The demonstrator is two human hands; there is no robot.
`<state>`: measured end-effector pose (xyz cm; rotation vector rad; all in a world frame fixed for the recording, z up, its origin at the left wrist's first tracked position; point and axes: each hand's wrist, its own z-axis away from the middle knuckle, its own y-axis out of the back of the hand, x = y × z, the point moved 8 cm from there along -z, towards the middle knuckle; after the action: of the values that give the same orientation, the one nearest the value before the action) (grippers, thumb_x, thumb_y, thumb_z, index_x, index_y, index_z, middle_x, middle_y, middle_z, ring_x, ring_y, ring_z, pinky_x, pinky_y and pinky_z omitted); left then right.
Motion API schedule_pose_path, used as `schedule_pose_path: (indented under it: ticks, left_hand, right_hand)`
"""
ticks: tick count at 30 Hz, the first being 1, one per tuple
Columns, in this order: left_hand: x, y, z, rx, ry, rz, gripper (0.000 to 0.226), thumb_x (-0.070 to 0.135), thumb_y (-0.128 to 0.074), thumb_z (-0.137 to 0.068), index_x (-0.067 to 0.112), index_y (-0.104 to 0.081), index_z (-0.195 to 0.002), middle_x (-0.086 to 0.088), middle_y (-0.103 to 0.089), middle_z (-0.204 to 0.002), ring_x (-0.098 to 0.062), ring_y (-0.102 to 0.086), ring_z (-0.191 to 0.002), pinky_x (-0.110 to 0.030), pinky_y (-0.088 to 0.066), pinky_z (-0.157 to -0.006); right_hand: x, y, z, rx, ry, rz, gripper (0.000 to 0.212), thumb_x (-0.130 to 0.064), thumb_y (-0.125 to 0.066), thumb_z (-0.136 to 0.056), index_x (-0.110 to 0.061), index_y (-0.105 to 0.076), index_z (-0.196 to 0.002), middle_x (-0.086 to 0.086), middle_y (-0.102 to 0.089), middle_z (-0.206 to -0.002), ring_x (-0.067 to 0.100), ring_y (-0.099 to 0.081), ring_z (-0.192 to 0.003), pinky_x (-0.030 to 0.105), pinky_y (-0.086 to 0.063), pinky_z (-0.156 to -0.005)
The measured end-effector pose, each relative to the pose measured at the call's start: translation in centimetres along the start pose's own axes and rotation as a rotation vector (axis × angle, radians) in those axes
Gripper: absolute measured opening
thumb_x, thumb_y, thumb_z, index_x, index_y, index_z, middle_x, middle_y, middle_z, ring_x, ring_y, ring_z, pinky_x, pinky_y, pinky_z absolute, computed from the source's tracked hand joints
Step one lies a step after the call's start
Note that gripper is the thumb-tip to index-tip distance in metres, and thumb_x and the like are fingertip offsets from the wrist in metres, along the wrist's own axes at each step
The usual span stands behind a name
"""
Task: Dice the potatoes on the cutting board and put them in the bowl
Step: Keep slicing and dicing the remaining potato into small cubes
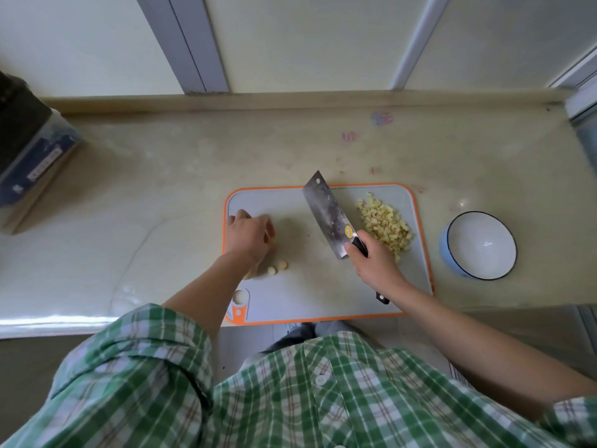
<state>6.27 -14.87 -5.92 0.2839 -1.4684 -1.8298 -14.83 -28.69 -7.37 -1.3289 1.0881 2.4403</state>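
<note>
Glossy beige countertop [193,176], orange-rimmed cutting board [307,295], steel cleaver [326,211] clasped in wrapped fingers of right hand [374,266], potato pieces [277,268] covered by curled fingers of left hand [247,236], round white bowl [448,253] at 3 o'clock.

Pale beige counter [193,176], seen from above and bounded at the back by a raised lip [290,100]. Cream wall panels [307,37] are divided by grey strips [193,43]. Faint pink and purple stains [381,118] are seen on the counter. A dark box [29,150] is set at far left. Light is reflected along the front edge [55,320]; grey floor [235,341] lies below.
</note>
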Motion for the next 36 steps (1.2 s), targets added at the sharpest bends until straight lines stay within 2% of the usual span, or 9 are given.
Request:
schedule_pose_path:
  ticks: [3,7,11,15,20,23,27,33,36]
  left_hand:
    - [0.1,0.1,-0.3,0.042,0.005,-0.055,0.014,0.029,-0.064,-0.083,0.030,-0.060,-0.096,0.004,-0.066,-0.091,-0.021,-0.041,-0.111,-0.027,-0.021,-0.082]
    - [0.1,0.7,0.4,0.101,-0.013,-0.144,0.034,0.046,-0.058,-0.088,0.024,-0.061,-0.113,-0.003,-0.056,-0.115,-0.025,-0.043,-0.116,-0.033,-0.028,-0.095]
    - [-1.5,1.8,3.3,0.201,0.046,-0.078,0.059,0.067,-0.051,-0.075,0.017,-0.058,-0.105,-0.007,-0.052,-0.104,-0.028,-0.054,-0.095,-0.037,-0.040,-0.080]
    - [-3.1,-0.2,6.4,0.086,0.139,0.022,0.059,0.049,-0.070,-0.074,0.016,-0.048,-0.118,-0.009,-0.045,-0.110,-0.035,-0.056,-0.091,-0.038,-0.044,-0.067]
    - [-5.1,0.3,7.9,0.211,0.310,0.396,0.052,0.026,-0.069,-0.078,0.016,-0.049,-0.125,-0.012,-0.049,-0.113,-0.036,-0.058,-0.088,-0.034,-0.043,-0.075]
    - [-6.7,0.5,9.3,0.323,0.434,0.563,0.046,0.025,-0.066,-0.080,0.017,-0.051,-0.123,-0.008,-0.050,-0.107,-0.030,-0.055,-0.088,-0.030,-0.039,-0.076]
    - [-7.6,-0.6,11.0,0.386,0.545,0.700,0.045,0.029,-0.064,-0.080,0.018,-0.052,-0.122,-0.009,-0.055,-0.109,-0.021,-0.049,-0.088,-0.029,-0.039,-0.079]
    - [-7.1,-2.3,14.5,0.432,0.661,0.845,0.058,0.041,-0.057,-0.069,0.018,-0.052,-0.122,-0.008,-0.057,-0.108,-0.025,-0.056,-0.095,-0.033,-0.044,-0.084]
    - [-7.0,-3.0,15.9,0.428,0.700,0.861,0.050,0.036,-0.062,-0.076,0.020,-0.052,-0.123,-0.008,-0.059,-0.110,-0.026,-0.057,-0.098,-0.034,-0.044,-0.084]
  right_hand:
    - [-0.1,0.1,0.1,-0.006,0.000,-0.005,0.031,-0.032,-0.049,-0.089,-0.013,-0.030,-0.074,0.009,-0.031,-0.064,0.021,-0.031,-0.056,0.035,-0.028,-0.054]
    - [-0.1,0.2,0.2,-0.016,-0.004,-0.018,0.031,-0.029,-0.051,-0.092,-0.017,-0.030,-0.072,0.007,-0.032,-0.063,0.020,-0.031,-0.055,0.033,-0.027,-0.054]
    - [-0.8,0.0,0.3,-0.002,0.003,-0.009,0.031,-0.036,-0.051,-0.087,-0.024,-0.029,-0.068,0.002,-0.032,-0.060,0.021,-0.033,-0.055,0.035,-0.029,-0.053]
    - [-2.4,-1.5,0.3,-0.067,0.077,-0.013,0.031,-0.026,-0.051,-0.090,-0.015,-0.030,-0.070,0.003,-0.031,-0.060,0.019,-0.031,-0.056,0.037,-0.029,-0.053]
    - [-3.4,-3.3,1.0,-0.118,0.087,0.062,0.027,-0.027,-0.048,-0.094,-0.017,-0.032,-0.075,0.010,-0.036,-0.059,0.020,-0.034,-0.050,0.040,-0.039,-0.045]
    - [-3.9,-3.9,1.7,-0.100,0.090,0.064,0.025,-0.030,-0.048,-0.093,-0.019,-0.034,-0.076,0.018,-0.043,-0.061,0.027,-0.040,-0.048,0.046,-0.044,-0.046]
    - [-3.8,-4.3,2.4,-0.082,0.110,0.117,0.024,-0.042,-0.040,-0.085,-0.019,-0.036,-0.079,0.014,-0.048,-0.061,0.037,-0.047,-0.055,0.053,-0.049,-0.052]
    - [-4.3,-4.5,4.3,-0.103,0.167,0.146,0.003,-0.032,-0.041,-0.086,-0.035,-0.039,-0.086,-0.007,-0.049,-0.064,0.025,-0.047,-0.057,0.053,-0.052,-0.058]
    - [-4.3,-5.2,5.5,-0.140,0.171,0.160,0.006,-0.024,-0.043,-0.091,-0.030,-0.042,-0.091,0.000,-0.050,-0.066,0.029,-0.049,-0.058,0.052,-0.051,-0.059]
